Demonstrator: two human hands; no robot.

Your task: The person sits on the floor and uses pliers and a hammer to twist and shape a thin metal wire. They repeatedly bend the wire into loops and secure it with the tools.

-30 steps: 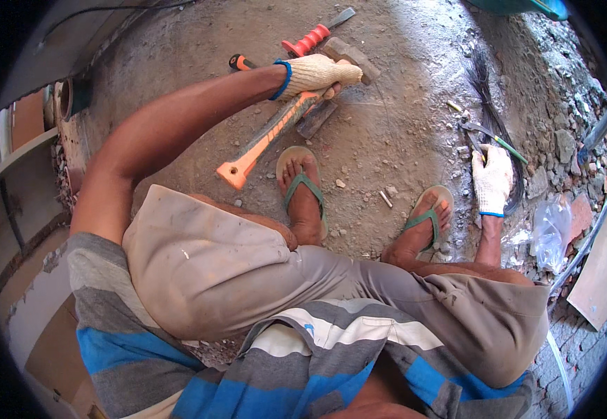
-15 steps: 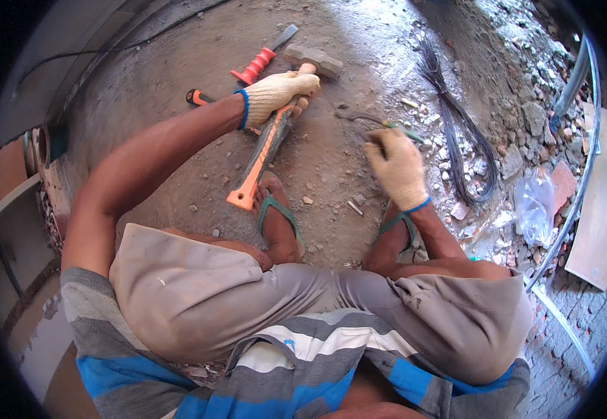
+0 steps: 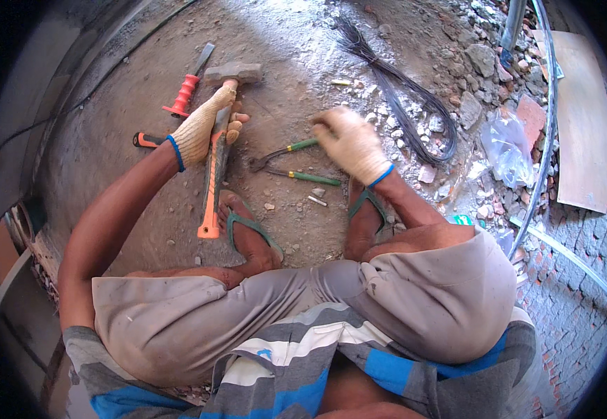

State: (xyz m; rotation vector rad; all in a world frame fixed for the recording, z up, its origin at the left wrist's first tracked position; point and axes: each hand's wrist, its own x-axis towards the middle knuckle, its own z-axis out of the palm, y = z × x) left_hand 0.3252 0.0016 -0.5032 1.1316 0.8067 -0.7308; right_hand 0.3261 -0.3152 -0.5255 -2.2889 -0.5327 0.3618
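My left hand (image 3: 204,128), in a knitted cream glove with a blue cuff, is closed round the upper handle of a hammer (image 3: 210,199). Its blocky metal head lies beyond my fingers, and the orange-and-black grip slants toward my left foot. My right hand (image 3: 354,144), gloved alike, hovers palm down over the end of one handle of the green-handled pincers (image 3: 315,179). Its fingers look apart, though somewhat blurred, and I see nothing in them. Those pincers lie on the dirt between my hands with their handles spread.
Left of the hammer lie a chisel with a red grip (image 3: 186,91) and a black-and-orange handle (image 3: 148,140). Ahead to the right is a bundle of dark wire (image 3: 415,105). Rubble, a plastic bag (image 3: 509,150), a bent pipe (image 3: 552,105) and a board (image 3: 582,133) lie further right.
The view has shifted right. The pincers have moved left and nearer to me, and both their handles now show spread apart. My left hand still grips the hammer, now held more upright in the picture.
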